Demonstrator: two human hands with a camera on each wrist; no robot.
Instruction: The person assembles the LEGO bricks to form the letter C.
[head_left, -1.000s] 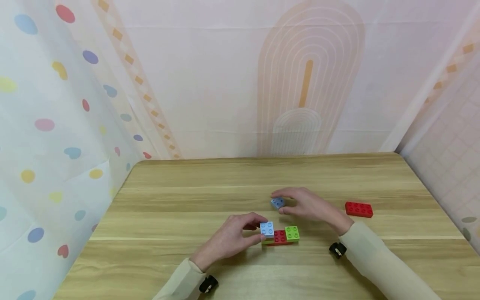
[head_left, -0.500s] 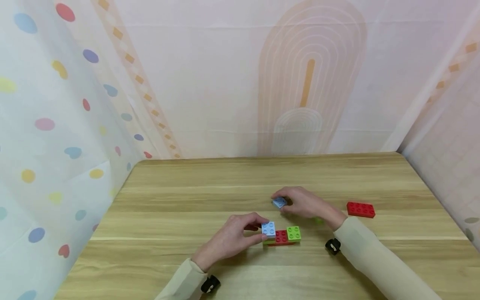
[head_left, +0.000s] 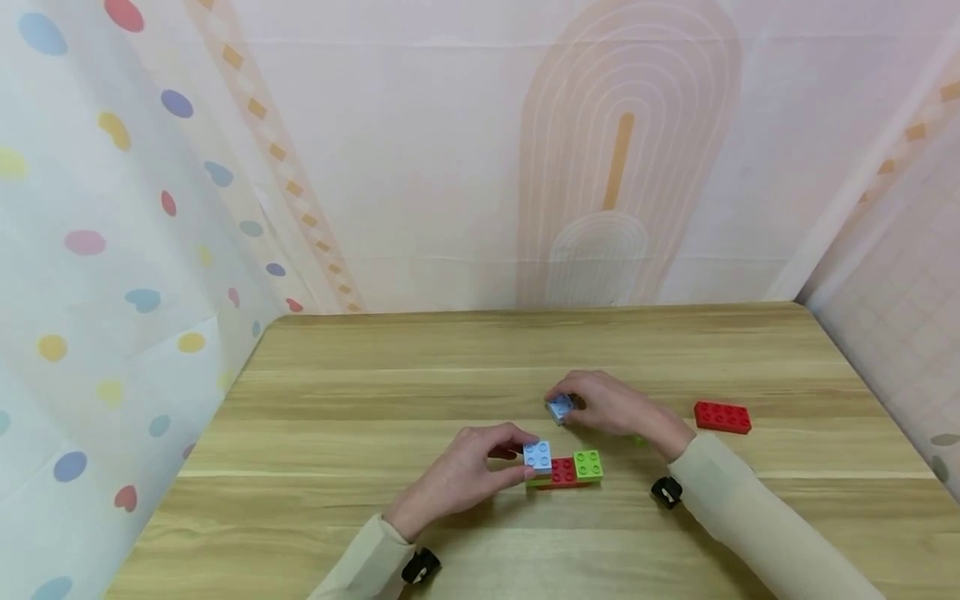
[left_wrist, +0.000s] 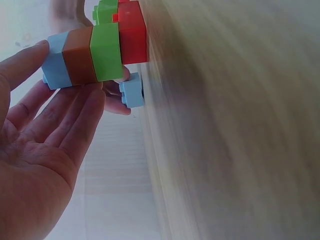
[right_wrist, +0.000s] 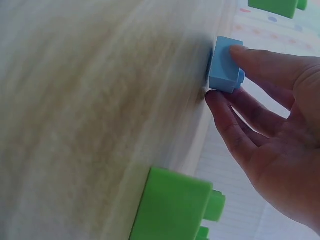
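Observation:
My left hand [head_left: 467, 468] holds the light blue brick [head_left: 537, 457] at the top of a stack, thumb on one side and fingers on the other. Below it, in the left wrist view, are a brown brick [left_wrist: 80, 56] and a green brick [left_wrist: 106, 51] on a red brick [left_wrist: 132, 32]. Another green brick [head_left: 588, 465] sits at the red brick's right end. Behind this build, my right hand [head_left: 609, 403] pinches a separate light blue brick [head_left: 559, 408] between thumb and fingers, at or very near the tabletop; its studs show in the right wrist view.
A loose red brick [head_left: 722, 417] lies to the right on the wooden table [head_left: 405, 358]. Mostly hidden under my right wrist is a green brick [head_left: 639, 439], seen large in the right wrist view. Patterned cloth [head_left: 435, 167] hangs behind the table and at both sides.
My right hand has closed its thumb and fingers onto the separate blue brick, which has turned slightly. The left hand stays on the stack.

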